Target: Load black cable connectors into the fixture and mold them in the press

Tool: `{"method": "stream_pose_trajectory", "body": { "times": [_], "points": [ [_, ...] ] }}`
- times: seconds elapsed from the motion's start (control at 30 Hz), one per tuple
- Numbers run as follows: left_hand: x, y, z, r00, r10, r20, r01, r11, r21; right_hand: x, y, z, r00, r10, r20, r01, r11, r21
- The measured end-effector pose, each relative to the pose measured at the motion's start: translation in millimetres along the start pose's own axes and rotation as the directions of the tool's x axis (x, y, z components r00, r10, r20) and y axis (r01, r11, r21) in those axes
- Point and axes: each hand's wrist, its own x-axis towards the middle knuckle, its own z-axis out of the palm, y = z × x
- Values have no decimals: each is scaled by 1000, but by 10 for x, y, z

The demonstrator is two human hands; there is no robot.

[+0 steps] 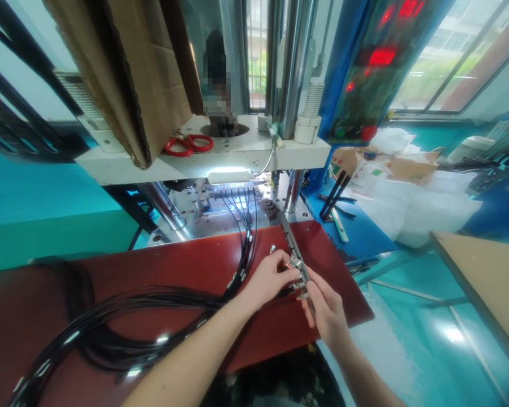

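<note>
My right hand (pixel 327 305) is closed around the lower end of a long narrow metal bar (pixel 292 240), which slants up and away over the red board. Several small shiny metal connectors (pixel 297 286) sit along the bar's near part. Against its left side, my left hand (pixel 274 276) pinches a small metal connector (pixel 296 262); the fingertips partly cover it. Another small metal piece (pixel 272 249) shows just above the left knuckles. Black cables (pixel 152 297) lie looped on the board to the left, some running beneath my left forearm.
Behind the red board (pixel 186 271) stands a press with a lit lower mould (pixel 233 200), thin cables leading out of it. Red-handled scissors (pixel 189 144) lie on its white plate (pixel 280 152). Pliers (pixel 343 204) and a cutter knife (pixel 339 226) rest on the blue surface at right.
</note>
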Motion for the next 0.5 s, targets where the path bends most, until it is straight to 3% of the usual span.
{"method": "stream_pose_trajectory", "body": {
  "times": [0.13,0.27,0.37,0.5],
  "points": [
    [28,41,-13,994,78,-72,-84,992,-90,-15,37,-14,999,8,-51,-1,990,139],
    [28,76,-22,996,-80,-29,76,990,-121,-28,90,-38,996,15,-82,2,978,206],
    [27,90,-23,973,-223,61,230,965,-126,-31,121,-54,997,7,-73,9,974,227],
    [53,92,-23,944,-290,156,312,940,-141,-22,140,-72,999,-3,-36,11,971,240]
  ]
}}
